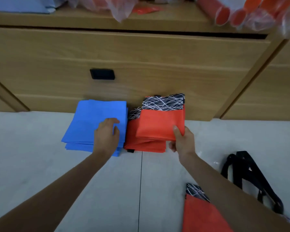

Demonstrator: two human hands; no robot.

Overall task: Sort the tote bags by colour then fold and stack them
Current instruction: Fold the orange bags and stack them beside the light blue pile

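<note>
Left hand (107,136) rests on the blue stack (90,121), fingers together; right hand (182,141) pinches a folded orange bag (159,124) over the orange stack (141,144).

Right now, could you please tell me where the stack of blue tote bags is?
The blue stack lies on the floor, left of centre in the head view, beside the orange stack, under the left hand.
</note>
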